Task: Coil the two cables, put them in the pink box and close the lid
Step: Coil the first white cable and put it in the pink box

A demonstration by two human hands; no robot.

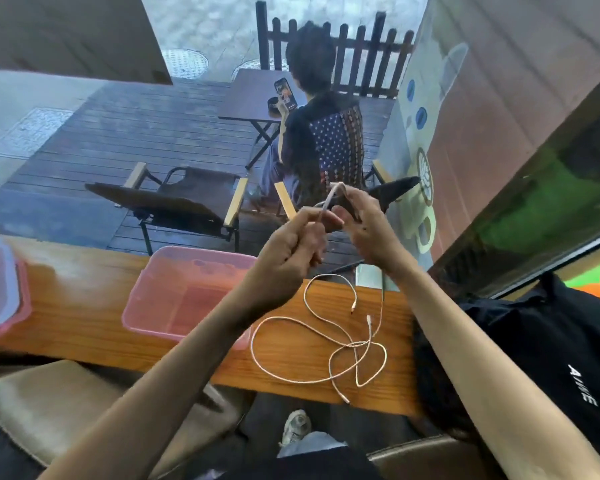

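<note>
Above the wooden counter [84,306], both hands [291,247] [364,226] pinch one white cable [329,199]; its slack may snag the tangled cable [326,344] at five o'clock of the pink box [142,306].

The wooden bench [84,317] carries the open pink box [174,303], a lid [0,289] lying to its left, and loose white cables [326,344] to its right.

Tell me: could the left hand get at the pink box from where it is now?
Probably yes. The pink box sits open just below the left hand, nothing between them, but that hand and the right hand are both pinching a cable.
</note>
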